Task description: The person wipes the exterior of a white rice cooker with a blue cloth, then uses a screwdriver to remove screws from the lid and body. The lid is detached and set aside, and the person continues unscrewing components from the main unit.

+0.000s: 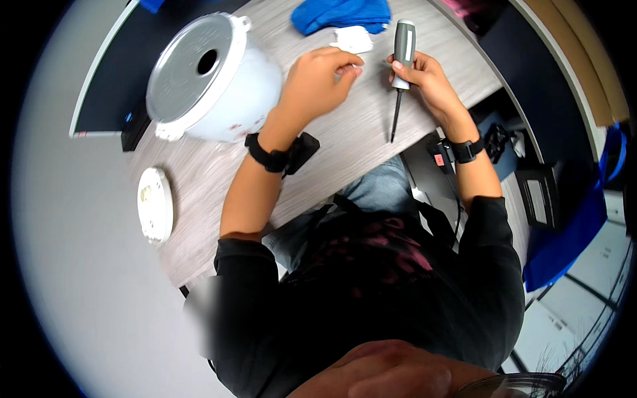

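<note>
My right hand (431,83) is closed around the grey-and-white handle of a screwdriver (404,50), whose dark shaft points down toward the desk's near edge. My left hand (322,83) has thumb and fingers drawn together in a pinch; whatever lies between them, if anything, is too small to make out. Just beyond its fingertips sits a small white plastic part (353,40). Left of that hand, a white pot-shaped appliance housing (245,89) lies tilted, its round grey metal face (182,73) with a dark central hole turned up and leftward.
A round white cover (154,205) rests at the left edge of the wood-grain desk (345,152). Blue cloth (342,13) is bunched at the back. Dark partitions flank the desk, and a black box-like item (539,196) is at the right. A blue bag (570,232) hangs nearby.
</note>
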Action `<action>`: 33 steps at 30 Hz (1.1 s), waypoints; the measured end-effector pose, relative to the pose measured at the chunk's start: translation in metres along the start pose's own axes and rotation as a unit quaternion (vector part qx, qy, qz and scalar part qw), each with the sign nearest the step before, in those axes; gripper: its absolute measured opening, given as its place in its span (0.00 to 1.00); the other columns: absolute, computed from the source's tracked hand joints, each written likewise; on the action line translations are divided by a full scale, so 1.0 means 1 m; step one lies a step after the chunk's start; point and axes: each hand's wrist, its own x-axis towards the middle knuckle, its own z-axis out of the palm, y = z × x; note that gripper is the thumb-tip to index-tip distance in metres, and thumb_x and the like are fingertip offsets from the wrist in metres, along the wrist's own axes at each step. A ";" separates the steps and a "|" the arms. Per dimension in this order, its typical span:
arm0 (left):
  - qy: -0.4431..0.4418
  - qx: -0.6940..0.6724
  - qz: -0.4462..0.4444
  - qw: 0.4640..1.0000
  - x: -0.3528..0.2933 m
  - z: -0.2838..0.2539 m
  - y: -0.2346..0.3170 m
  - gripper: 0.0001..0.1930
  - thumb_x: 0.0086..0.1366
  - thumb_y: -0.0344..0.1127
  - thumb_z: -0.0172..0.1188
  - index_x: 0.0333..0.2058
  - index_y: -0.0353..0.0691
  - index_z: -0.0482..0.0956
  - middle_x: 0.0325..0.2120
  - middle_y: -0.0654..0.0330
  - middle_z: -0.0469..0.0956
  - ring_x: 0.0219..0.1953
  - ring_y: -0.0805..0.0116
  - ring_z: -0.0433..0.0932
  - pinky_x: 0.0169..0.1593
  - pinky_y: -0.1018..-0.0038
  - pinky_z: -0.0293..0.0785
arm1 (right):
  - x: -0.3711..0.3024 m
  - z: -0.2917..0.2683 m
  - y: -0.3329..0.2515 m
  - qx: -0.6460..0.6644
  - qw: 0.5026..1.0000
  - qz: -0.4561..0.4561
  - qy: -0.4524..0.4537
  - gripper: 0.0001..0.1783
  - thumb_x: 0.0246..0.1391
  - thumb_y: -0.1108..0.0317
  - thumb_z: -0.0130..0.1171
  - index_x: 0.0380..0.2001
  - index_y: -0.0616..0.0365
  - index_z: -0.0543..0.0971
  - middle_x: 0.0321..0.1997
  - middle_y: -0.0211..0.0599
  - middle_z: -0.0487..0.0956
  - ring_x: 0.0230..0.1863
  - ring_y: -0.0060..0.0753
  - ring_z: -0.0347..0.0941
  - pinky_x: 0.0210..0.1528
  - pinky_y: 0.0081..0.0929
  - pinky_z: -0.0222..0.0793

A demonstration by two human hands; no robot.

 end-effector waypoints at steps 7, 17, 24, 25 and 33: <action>0.081 -0.008 0.045 0.996 -0.063 -0.081 0.034 0.06 0.56 0.26 0.68 0.34 0.39 0.85 0.26 0.59 0.82 0.30 0.61 0.81 0.34 0.70 0.76 | 0.025 0.093 -0.077 -0.136 0.962 -0.214 -0.104 0.19 0.54 0.61 0.72 0.44 0.61 0.82 0.30 0.24 0.78 0.29 0.14 0.69 0.32 0.19 0.65; 0.169 0.145 -0.056 0.973 -0.123 -0.210 -0.006 0.19 0.52 0.29 0.72 0.43 0.41 0.80 0.43 0.58 0.81 0.48 0.56 0.77 0.53 0.64 0.71 | 0.040 0.216 -0.133 -0.266 0.843 -0.430 -0.183 0.22 0.47 0.60 0.75 0.42 0.63 0.84 0.39 0.44 0.82 0.45 0.44 0.77 0.44 0.39 0.73; 0.134 0.174 -0.078 0.972 -0.141 -0.222 -0.031 0.26 0.48 0.32 0.77 0.48 0.43 0.79 0.48 0.59 0.79 0.56 0.54 0.74 0.61 0.62 0.66 | 0.046 0.220 -0.138 -0.318 0.856 -0.348 -0.212 0.23 0.44 0.59 0.76 0.39 0.66 0.85 0.32 0.45 0.81 0.31 0.41 0.76 0.35 0.34 0.72; 0.130 0.172 -0.074 0.974 -0.142 -0.223 -0.034 0.27 0.47 0.32 0.78 0.48 0.43 0.79 0.48 0.58 0.79 0.57 0.54 0.74 0.61 0.62 0.66 | 0.047 0.220 -0.138 -0.313 0.859 -0.346 -0.213 0.23 0.44 0.59 0.76 0.39 0.66 0.85 0.32 0.45 0.81 0.31 0.41 0.76 0.34 0.34 0.72; 0.151 0.191 -0.039 0.969 -0.128 -0.205 -0.034 0.27 0.39 0.31 0.82 0.41 0.42 0.83 0.42 0.61 0.81 0.49 0.58 0.76 0.53 0.64 0.73 | 0.068 0.206 -0.129 -0.312 0.860 -0.368 -0.167 0.26 0.45 0.54 0.77 0.37 0.66 0.84 0.27 0.44 0.81 0.27 0.38 0.77 0.31 0.32 0.71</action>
